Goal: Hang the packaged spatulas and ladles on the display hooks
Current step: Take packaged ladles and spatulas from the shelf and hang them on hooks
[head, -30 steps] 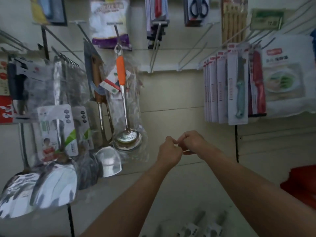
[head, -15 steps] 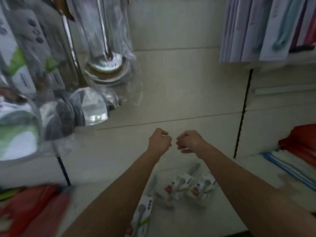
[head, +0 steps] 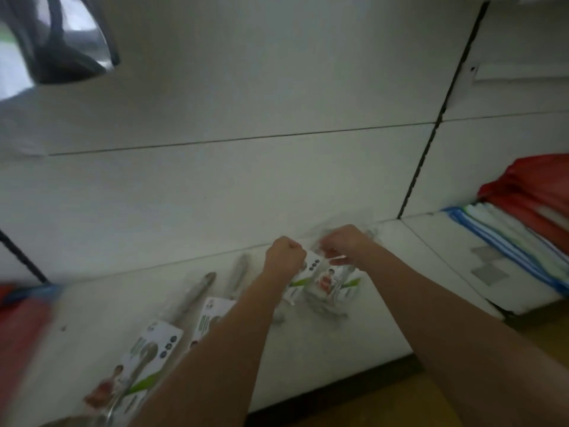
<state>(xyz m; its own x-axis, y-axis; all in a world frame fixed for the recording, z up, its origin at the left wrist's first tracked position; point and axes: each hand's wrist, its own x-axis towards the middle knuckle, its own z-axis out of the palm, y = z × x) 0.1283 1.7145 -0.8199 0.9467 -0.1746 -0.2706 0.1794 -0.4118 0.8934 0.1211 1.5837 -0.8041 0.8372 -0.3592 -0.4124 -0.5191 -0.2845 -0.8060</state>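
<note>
Blurred packaged utensils (head: 323, 280), hands' (head: 284, 255) grip unclear

No legible text. The printed cards on the packaged utensils (head: 323, 280) lying on the white shelf (head: 354, 334) carry graphics only; any lettering is blurred beyond reading.

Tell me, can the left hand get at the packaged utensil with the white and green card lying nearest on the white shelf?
Probably yes: the packaged utensil lies uncovered on the white shelf, beside the left forearm, though the left hand is busy with another pack.
</note>
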